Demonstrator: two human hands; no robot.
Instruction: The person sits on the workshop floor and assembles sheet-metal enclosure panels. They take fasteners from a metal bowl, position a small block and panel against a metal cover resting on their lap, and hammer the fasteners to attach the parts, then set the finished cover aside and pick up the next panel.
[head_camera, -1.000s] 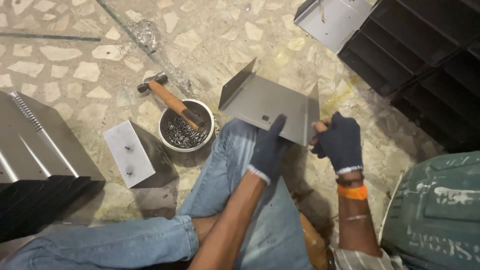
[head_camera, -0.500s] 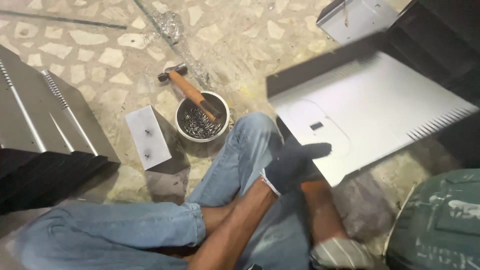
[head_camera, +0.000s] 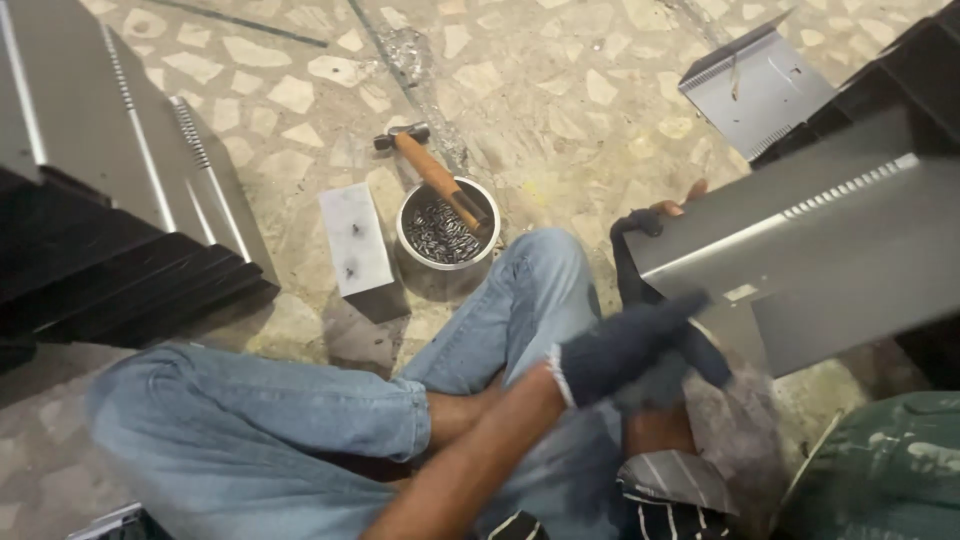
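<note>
- Head view: the person sits on the stone-chip floor (head_camera: 560, 90) in jeans, holding a bent grey sheet-metal panel (head_camera: 830, 260) lifted over the right knee, near the floor's right edge.
- The gloved left hand (head_camera: 640, 345) is blurred; it lies against the panel's lower edge, and I cannot tell whether it grips or only presses.
- The right hand (head_camera: 655, 225), also in a dark glove with fingertips showing, is closed round the panel's left end.
- How far along: the panel is already folded and toothed along one edge, but it is off the floor and nothing is being struck, so I judge the fastening work on it is yet to be done.
- Around: a steel bowl of small nails (head_camera: 445, 235) with a wooden-handled hammer (head_camera: 430, 170) resting across it, a small metal block (head_camera: 355, 240) just beside it, stacked panels (head_camera: 120, 180) at the left, another panel (head_camera: 760, 85) at the top right.
- In the way: the raised knee (head_camera: 540, 270) sits between the panel and the bowl.
</note>
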